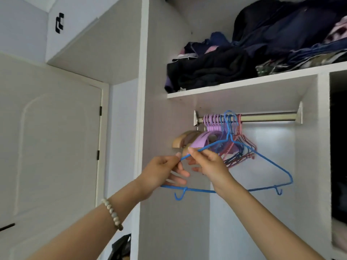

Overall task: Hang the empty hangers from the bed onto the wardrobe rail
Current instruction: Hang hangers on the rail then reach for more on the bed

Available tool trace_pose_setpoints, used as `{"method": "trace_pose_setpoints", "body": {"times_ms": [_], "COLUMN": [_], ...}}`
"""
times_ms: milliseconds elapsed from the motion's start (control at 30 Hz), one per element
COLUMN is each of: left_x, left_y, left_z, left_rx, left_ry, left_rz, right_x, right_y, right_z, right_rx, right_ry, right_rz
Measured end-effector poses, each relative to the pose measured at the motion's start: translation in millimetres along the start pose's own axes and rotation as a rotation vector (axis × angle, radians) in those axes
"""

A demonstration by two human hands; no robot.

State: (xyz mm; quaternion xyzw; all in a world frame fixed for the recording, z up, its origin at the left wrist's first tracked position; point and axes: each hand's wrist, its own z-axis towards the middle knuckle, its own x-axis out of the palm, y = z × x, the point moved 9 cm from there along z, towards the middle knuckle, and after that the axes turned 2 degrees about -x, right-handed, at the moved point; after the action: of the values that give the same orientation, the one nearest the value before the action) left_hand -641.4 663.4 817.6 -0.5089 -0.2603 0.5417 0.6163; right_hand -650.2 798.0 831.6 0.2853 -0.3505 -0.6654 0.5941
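Overhead, the blue hanger (pixel 185 189) hung with its hook over the wardrobe rail (pixel 266 117), beside a bunch of hangers (pixel 214 126) crowded toward the rail's nine o'clock end. At seven o'clock from the hook, the left hand (pixel 163 171) pinched the hanger's corner, and the right hand (pixel 210 164) pinched the sloping wire just above.

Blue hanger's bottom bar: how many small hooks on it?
2. One hook near the blue hanger's left end, below the left hand; one near the right end. The right forearm may hide another.
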Motion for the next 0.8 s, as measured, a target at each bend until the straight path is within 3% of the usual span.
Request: {"method": "trace_pose_setpoints", "body": {"times_ms": [300, 567, 800], "left_x": [86, 138, 168], "left_y": [-13, -23, -10], "left_z": [88, 146, 178], "left_rx": [0.095, 0.1, 0.003], "left_ry": [-0.093, -0.037, 0.084], "left_rz": [-0.117, -0.141, 0.039], "right_x": [-107, -165, -195], "right_y": [-16, -32, -47], "right_z": [64, 119, 151], "right_rx": [-0.071, -0.059, -0.008], "right_ry": [-0.291, -0.331, -0.367], "right_rz": [-0.029, -0.114, -0.117]}}
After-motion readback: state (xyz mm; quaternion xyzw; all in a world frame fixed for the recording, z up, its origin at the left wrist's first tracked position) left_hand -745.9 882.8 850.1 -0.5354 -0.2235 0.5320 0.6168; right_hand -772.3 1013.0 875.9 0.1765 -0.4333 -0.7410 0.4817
